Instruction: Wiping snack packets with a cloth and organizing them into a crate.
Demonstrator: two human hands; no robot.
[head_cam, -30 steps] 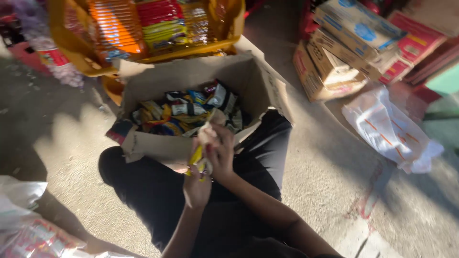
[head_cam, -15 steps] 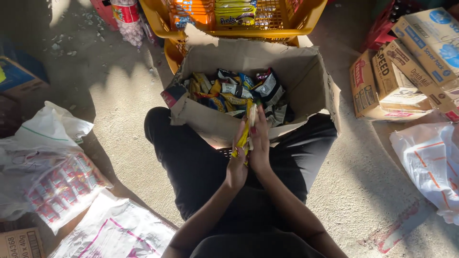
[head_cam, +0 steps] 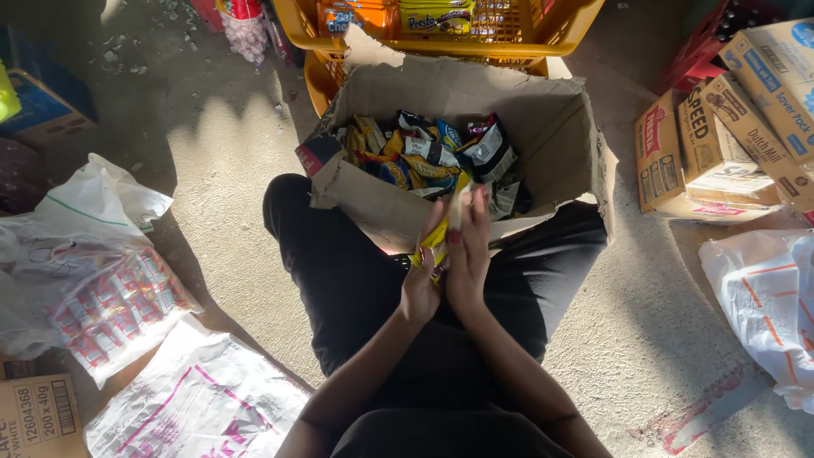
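On the concrete floor at the far left lie clear plastic bags (head_cam: pixel 93 280) of red-and-white packets, with a white printed sack (head_cam: pixel 199 403) nearer. In the middle, above the person's black-clad lap, the left hand (head_cam: pixel 421 276) and the right hand (head_cam: pixel 469 254) press together, palms facing, fingers straight, pinching a stack of slim yellow snack packets (head_cam: pixel 438 242) between them. The stack stands upright just in front of the near wall of an open cardboard box (head_cam: pixel 555 127), which holds a jumble of dark and yellow snack packs (head_cam: pixel 428 157). Beyond the box sits a yellow plastic crate (head_cam: pixel 577 25). At the right stand stacked printed cartons (head_cam: pixel 721 144), and nearer, a white plastic bag (head_cam: pixel 767 297)
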